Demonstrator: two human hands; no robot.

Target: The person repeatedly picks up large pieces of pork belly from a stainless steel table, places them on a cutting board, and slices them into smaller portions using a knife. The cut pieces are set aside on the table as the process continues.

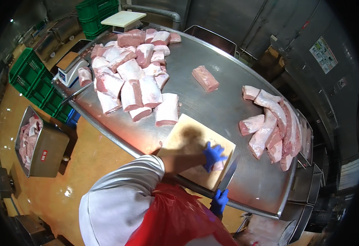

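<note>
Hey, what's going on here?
Someone in a red apron holds a knife in the blue-gloved right hand, its blade along the right edge of the cutting board. The left hand, fingers spread, partly covers a small piece of raw meat. On the metal table, a pile of meat blocks lies left, long meat strips right, a single block between.

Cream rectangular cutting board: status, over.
Left blue-gloved hand over small pink meat piece on board. Right blue-gloved hand gripping steel knife. Left hand partly hiding meat.

Gloves (214, 156) r blue, meat (130, 69) pink/wht, apron (179, 215) red.
</note>
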